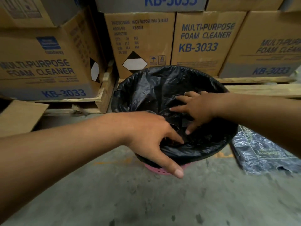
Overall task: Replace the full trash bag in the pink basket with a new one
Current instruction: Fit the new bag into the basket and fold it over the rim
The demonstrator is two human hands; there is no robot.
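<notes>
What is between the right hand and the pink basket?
In the head view, the black bag lining the basket lies under the open right hand; nothing else shows between them.

Brown cardboard cartons point(205, 44) are stacking up across the back, blue print reading "MULTI-PURPOSE FOAM CLEANER" and "KB-3033". They are sitting on wooden pallets point(104, 93), rough and pale. A loose cardboard flap point(19, 116) is poking in at the left edge. The concrete floor point(146, 201) is running grey and scuffed, faint marks showing across it. Dim, warm light is falling over everything.
</notes>
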